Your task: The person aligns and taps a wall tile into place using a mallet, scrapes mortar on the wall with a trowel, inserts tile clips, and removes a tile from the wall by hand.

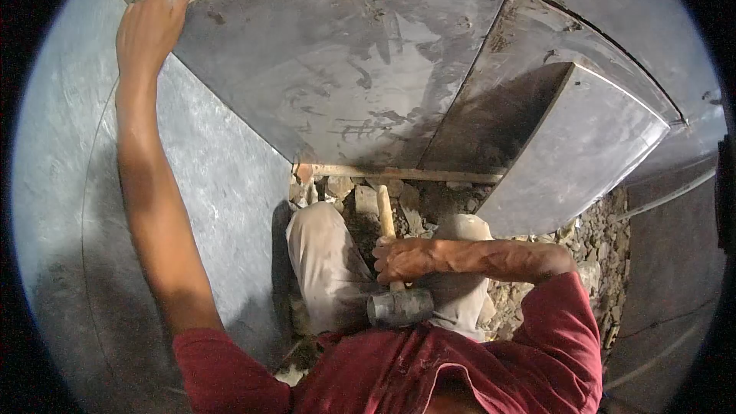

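My right hand point(402, 260) is closed around the wooden handle of a mallet point(401, 307). The mallet's dark, dusty head hangs near my lap, and its pale handle end points away from me. At the upper left, my left hand point(153, 27) rests at the corner where a large grey tile point(345, 69) meets the bluish-grey left panel point(222, 138). Its thumb lies by the tile's top edge; the other fingers are mostly hidden. Smears of mortar mark the tile's face.
Right of the tile stands another grey slab point(479, 107), with a loose grey slab point(579, 153) leaning in front of it. A thin ledge strip point(406, 174) runs along the tile's foot. Broken rubble point(598, 245) covers the ground around my knees. A thin cord point(84, 207) crosses the left panel.
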Demonstrator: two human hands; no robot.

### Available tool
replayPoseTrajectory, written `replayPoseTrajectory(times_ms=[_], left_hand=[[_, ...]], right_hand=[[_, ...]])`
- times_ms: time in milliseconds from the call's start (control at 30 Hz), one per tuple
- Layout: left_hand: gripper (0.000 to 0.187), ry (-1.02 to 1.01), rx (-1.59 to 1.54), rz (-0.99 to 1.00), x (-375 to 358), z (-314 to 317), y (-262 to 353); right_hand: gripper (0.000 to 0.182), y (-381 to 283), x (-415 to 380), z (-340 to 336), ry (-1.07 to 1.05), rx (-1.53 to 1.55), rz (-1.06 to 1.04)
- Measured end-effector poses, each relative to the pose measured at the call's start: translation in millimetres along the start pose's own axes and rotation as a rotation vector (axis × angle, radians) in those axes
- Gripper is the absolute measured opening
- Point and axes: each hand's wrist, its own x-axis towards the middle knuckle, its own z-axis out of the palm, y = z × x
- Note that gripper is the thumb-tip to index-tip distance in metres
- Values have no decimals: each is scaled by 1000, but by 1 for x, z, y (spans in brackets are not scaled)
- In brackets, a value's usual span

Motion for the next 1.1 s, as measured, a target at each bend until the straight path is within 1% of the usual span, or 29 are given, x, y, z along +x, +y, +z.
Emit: replayPoseTrajectory(times_ms=[100, 200, 300, 333, 367, 467, 567, 667, 767, 800, 867, 900, 967, 1000, 1100], left_hand=[[58, -16, -58, -81, -1, -5, 6], [57, -13, -42, -114, -3, -3, 7], [57, -46, 53, -54, 0, -2, 2], [56, -38, 53, -54, 0, -1, 2], [56, -31, 53, -53, -1, -2, 4], [55, -48, 55, -58, 0, -14, 17], [52, -73, 54, -82, 1, -18, 19], [48, -118, 69, -87, 2, -20, 18], [48, -134, 71, -83, 3, -21, 19], [48, -131, 65, -82, 3, -22, 20], [48, -177, 63, -86, 3, -29, 26], [49, -196, 66, -89, 5, -32, 27], [48, -164, 95, -78, 4, -29, 24], [48, -151, 107, -69, 3, -26, 23], [49, -5, -4, -35, 1, -22, 23]], right_hand=[[18, 10, -1, 0, -187, 128, 193], [17, 26, -15, 14, -39, 111, 150], [15, 58, -37, 20, 107, 49, 114], [11, 32, -25, -39, -68, 28, 116], [10, 23, -22, -58, -17, 2, 116], [10, -1, -21, -87, 143, -72, 118], [6, 15, -44, -154, 148, -61, 114], [9, -12, -36, -161, 106, -159, 45], [8, -8, -37, -162, 61, -137, 61], [7, 3, -45, -165, -22, -111, 118], [9, 10, -45, -143, -405, -58, 360], [12, 5, -42, -133, -182, -99, 240], [20, -7, -36, -113, 265, -145, -11], [25, 0, -37, -100, 248, -142, -23], [20, 33, -54, -113, -167, -88, 154]])
